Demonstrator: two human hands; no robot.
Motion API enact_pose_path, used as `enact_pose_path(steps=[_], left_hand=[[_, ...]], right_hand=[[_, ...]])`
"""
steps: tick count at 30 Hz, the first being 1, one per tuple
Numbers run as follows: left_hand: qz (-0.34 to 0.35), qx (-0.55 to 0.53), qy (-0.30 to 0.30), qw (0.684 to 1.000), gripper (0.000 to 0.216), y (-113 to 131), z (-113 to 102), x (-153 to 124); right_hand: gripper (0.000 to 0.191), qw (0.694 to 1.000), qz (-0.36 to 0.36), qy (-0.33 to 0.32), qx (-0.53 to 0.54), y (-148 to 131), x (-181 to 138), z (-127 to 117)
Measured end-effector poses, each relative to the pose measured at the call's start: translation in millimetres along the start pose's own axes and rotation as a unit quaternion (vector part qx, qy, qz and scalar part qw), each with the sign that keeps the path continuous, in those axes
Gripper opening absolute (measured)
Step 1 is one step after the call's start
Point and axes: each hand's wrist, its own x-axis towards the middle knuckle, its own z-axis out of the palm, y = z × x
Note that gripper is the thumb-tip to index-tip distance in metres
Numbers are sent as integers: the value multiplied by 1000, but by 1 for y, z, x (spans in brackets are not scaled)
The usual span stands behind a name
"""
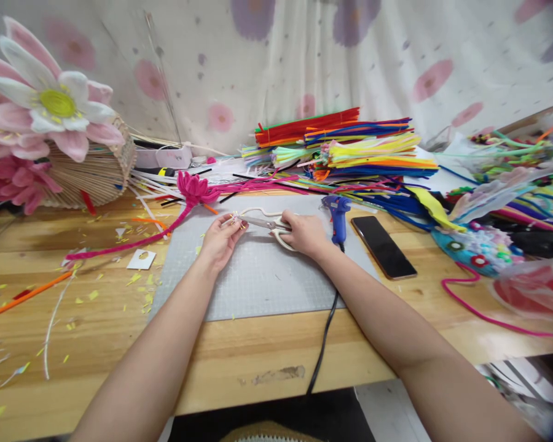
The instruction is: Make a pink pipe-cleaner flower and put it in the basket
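My right hand (306, 233) is wrapped round the handles of a pair of scissors (260, 223) with pale grips, above the grey cutting mat (267, 276). The blades point left, their tips at the fingers of my left hand (221, 240). That hand pinches the end of what looks like a white pipe cleaner (260, 210), which curves behind the blades. Small whitish and yellow bits show at its fingertips, too small to make out. Left of the mat lies a magenta pipe-cleaner flower (194, 189) with a long stem.
A blue glue gun (338, 218) stands on the mat's right, its black cable (325, 344) running over the table's front edge. Beside it lies a phone (383, 247). Bundles of pipe cleaners (350, 147) are piled behind. Large fluffy flowers (58, 104) stand at left; yellow scraps (136, 277) litter the wood.
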Motion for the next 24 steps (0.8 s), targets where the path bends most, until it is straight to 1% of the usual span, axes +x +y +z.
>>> enact_pose_path(steps=[5,8,12,16,20,24], left_hand=[[4,22,-8,1000,30,3,1,-2],[32,50,-3,998,33,0,0,-1],[83,115,-7,990,36,-5,-1,-1],[107,160,-6,981,35,-5,1,-3],[117,181,-6,976,35,-3,2,-5],[105,186,-16,977,38,-2,2,-6]], right_hand=[[32,998,37,41,13,4,2,5],[33,997,46,57,25,7,2,7],[33,997,43,57,27,9,2,7],[35,998,35,55,26,9,2,6],[36,998,35,55,23,9,2,6],[37,998,35,49,19,10,2,6]])
